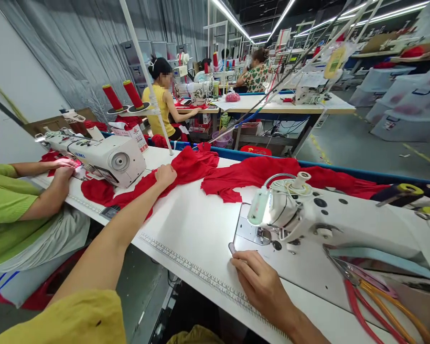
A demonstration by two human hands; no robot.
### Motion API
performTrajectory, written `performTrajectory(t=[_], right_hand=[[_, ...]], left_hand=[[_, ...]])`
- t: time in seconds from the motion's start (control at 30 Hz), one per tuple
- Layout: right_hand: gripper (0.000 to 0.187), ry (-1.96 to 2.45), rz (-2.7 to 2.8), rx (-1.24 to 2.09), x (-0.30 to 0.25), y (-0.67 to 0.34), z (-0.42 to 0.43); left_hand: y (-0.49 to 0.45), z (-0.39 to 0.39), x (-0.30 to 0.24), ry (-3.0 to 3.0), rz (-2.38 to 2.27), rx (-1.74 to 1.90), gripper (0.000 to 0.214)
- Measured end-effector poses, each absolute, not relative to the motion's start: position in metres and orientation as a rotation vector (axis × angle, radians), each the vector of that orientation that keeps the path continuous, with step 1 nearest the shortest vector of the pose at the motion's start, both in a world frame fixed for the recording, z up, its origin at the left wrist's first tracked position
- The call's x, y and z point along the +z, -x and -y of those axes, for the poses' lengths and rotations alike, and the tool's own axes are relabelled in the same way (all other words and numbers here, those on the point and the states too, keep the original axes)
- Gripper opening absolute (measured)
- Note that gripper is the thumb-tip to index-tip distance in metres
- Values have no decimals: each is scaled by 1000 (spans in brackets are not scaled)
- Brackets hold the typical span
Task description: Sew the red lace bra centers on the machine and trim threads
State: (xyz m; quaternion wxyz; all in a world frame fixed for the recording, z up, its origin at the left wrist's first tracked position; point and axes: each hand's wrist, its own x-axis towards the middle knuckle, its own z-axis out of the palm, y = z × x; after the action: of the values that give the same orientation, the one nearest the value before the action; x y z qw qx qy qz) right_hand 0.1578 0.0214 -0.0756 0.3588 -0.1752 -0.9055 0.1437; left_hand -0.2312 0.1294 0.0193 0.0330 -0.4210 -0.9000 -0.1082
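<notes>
My left hand (166, 175) reaches far out to the left and is closed on a piece of red fabric (186, 167) that lies across the white sewing table (197, 224). My right hand (260, 282) rests flat near the table's front edge, fingers stretched toward the metal plate under the needle of the white sewing machine (301, 210) in front of me. More red fabric (258, 174) lies spread behind the machine.
A person in a green top (17, 210) works at a second sewing machine (103, 155) on the left. Red thread cones (123, 95) stand behind it. Scissors and orange-handled tools (372, 291) lie at the right. Other workers sit at tables further back.
</notes>
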Motion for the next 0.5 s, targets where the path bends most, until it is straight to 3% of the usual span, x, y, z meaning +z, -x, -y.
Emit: performTrajectory(t=[0.2, 0.27, 0.33, 0.43, 0.5], right_hand=[[29, 424, 2300, 326, -76, -161, -26], [33, 413, 2258, 324, -69, -160, -23], [38, 427, 2186, 366, -52, -158, -12], [50, 433, 2180, 660, -17, -157, 12], [37, 409, 2261, 1014, 5, -160, 29]], left_hand=[[216, -82, 108, 1481, 2669, -279, 26], [186, -52, 123, 1791, 2620, -211, 16], [144, -16, 125, 2403, 2432, -141, 20], [80, 39, 117, 3080, 2106, -91, 24], [56, 66, 112, 3404, 1885, -82, 24]])
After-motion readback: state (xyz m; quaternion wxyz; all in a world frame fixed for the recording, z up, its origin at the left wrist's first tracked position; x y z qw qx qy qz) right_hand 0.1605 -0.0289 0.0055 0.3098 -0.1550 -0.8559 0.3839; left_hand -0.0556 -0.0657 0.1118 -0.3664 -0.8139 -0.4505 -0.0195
